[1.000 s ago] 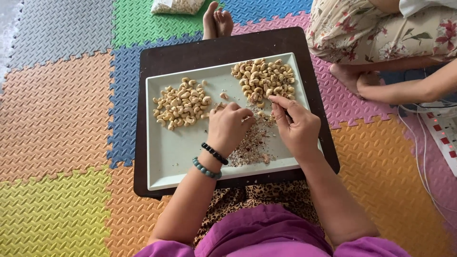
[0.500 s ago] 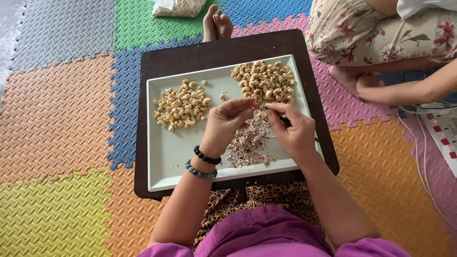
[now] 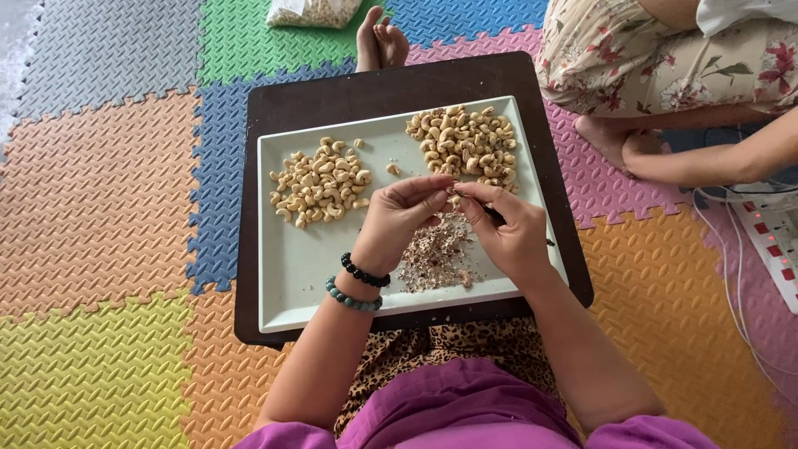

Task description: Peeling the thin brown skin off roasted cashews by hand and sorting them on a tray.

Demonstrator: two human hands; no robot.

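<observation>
Clear bag [image 3: 312, 12] of pale nuts on green mat [image 3: 249, 41], far edge.

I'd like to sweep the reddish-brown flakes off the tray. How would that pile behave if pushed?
The flake pile looks thin and papery, so probably very light and apt to scatter or cling rather than slide together. It lies loose on the smooth white tray, so bits would likely smear out sideways.

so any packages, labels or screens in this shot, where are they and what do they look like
Clear plastic bag of pale nuts: top edge, on the green floor mat, beyond the tray; soft, lumpy, cut off by the frame.
White power strip: right edge on the pink mat; long, flat, with red switches and white cables.
No screens or signs in view.
</observation>
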